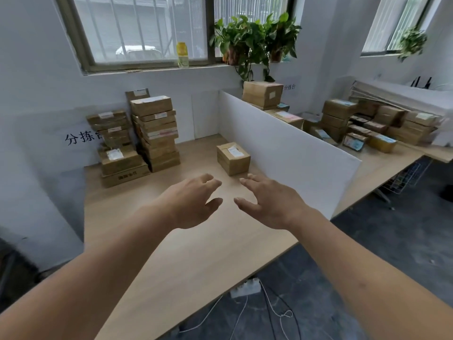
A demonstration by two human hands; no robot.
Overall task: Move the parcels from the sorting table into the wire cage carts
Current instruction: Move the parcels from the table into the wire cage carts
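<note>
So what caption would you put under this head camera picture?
Both open hands, left and right, reach toward a single cardboard parcel on the wooden sorting table, beside a white divider.

Two hands (193, 200); one lone parcel (233, 158); two potted plants (255, 40).
</note>
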